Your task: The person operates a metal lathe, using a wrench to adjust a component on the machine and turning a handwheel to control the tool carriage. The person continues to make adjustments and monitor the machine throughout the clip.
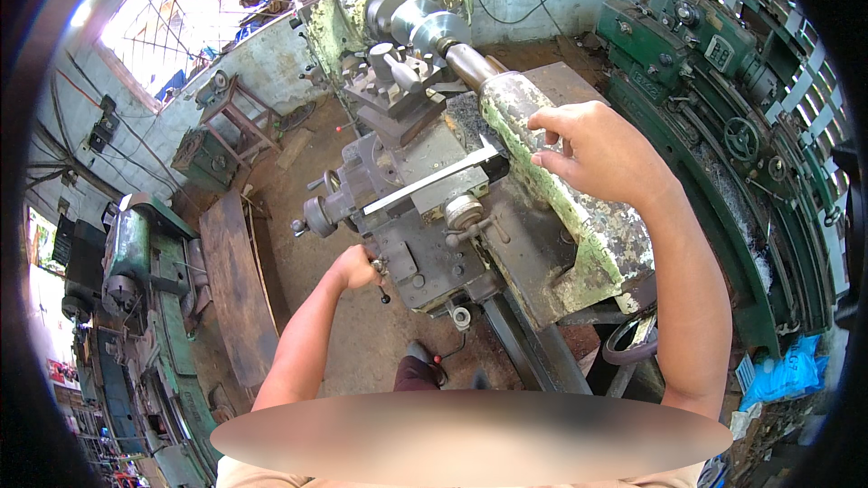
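"What's the room like?"

"It's a work room with a brown floor, pale blue walls and a bright window. A green machine stands on the right."

"And in the middle?"

"A big lathe. A shiny round part sits at its far end. A pale bar, maybe for measuring, lies on top."

"Where's the left hand?"

"At the near left side of the lathe, on a small handle. Its fingers look curled round it, though some are hidden."

"And the right hand?"

"Over the patchy green tail. Its thumb and fingers are bent and apart, with nothing between them. I can't tell if it touches."

"How would you do this well?"

"I'd hold the handle firmly and move it slowly, a little at a time. I'd watch the pale bar, since a bump might slide it off. And I'd rest the right hand well away from anything that could spin."
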`<state>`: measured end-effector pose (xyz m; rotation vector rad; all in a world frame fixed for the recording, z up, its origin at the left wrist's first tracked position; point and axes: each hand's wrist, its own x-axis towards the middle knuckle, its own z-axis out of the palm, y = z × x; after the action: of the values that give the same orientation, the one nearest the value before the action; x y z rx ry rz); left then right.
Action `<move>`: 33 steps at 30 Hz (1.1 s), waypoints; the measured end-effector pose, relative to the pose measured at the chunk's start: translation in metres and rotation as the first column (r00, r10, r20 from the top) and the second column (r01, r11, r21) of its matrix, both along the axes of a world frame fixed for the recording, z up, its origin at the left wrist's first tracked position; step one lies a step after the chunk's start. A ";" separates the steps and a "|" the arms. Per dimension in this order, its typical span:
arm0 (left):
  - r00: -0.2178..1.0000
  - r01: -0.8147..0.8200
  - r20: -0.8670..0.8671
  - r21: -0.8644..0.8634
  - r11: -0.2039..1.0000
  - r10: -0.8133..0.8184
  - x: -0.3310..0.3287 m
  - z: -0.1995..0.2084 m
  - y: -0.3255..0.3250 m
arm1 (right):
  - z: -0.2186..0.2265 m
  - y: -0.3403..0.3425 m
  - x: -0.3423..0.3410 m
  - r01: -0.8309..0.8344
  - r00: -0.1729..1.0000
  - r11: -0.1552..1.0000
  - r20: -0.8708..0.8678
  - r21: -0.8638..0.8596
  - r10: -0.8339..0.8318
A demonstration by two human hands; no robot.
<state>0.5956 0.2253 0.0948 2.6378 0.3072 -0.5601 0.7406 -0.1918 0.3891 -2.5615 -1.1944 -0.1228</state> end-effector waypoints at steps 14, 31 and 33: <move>0.999 -0.028 -0.028 -0.033 0.999 0.027 -0.001 0.005 -0.002 | 0.001 0.001 -0.002 0.007 1.000 1.000 -0.005 0.001 -0.007; 0.999 -0.034 -0.041 -0.023 0.999 0.033 0.000 0.006 -0.003 | -0.002 0.001 -0.001 -0.008 1.000 1.000 0.007 -0.004 0.008; 1.000 -0.015 -0.028 -0.001 1.000 0.015 -0.001 0.006 -0.003 | -0.002 0.001 0.000 -0.003 1.000 1.000 -0.001 -0.007 0.003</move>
<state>0.5950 0.2226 0.1005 2.6266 0.3348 -0.5920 0.7402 -0.1903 0.3873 -2.5652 -1.1999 -0.1165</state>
